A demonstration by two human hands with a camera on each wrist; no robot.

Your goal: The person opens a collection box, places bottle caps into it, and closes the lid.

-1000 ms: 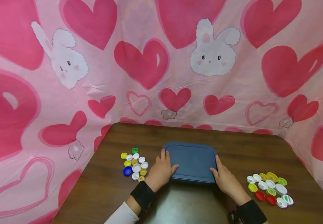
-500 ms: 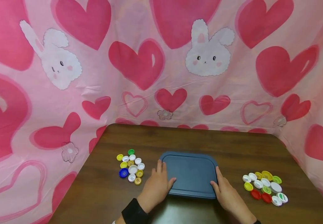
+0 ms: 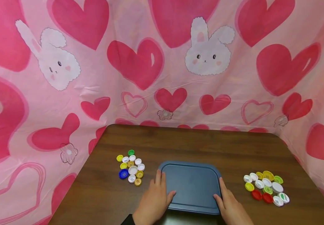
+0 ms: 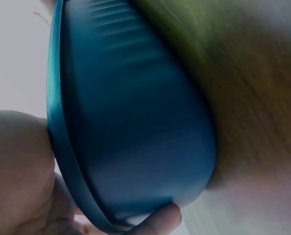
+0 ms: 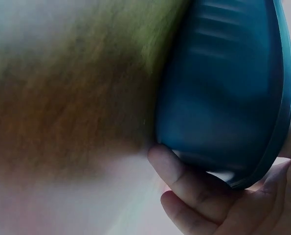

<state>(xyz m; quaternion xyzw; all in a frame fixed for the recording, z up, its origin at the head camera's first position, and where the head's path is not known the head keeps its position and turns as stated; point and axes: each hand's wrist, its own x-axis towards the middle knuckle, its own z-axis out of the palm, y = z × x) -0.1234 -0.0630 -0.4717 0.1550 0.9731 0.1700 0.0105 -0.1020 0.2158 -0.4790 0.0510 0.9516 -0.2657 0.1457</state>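
Observation:
A dark blue rectangular lidded box stands on the table, low in the head view. My left hand grips its left side, thumb on top of the lid and fingers along the side. At the opposite side my right hand holds it the same way, the thumb lying on the lid's edge. In the left wrist view the box's ribbed wall shows, with a fingertip against its corner. Fingers curl around the corner in the right wrist view. What is inside the box is hidden under the lid.
Left of the box lies a cluster of bottle caps in white, yellow, green and blue. Another cluster of caps, white, yellow, green and red, lies to the right. The brown table ends at a pink heart-patterned cloth.
Both hands have drawn the blue box toward the person, down in the head view. The two cap clusters keep their places on the table, and the head view has shifted slightly.

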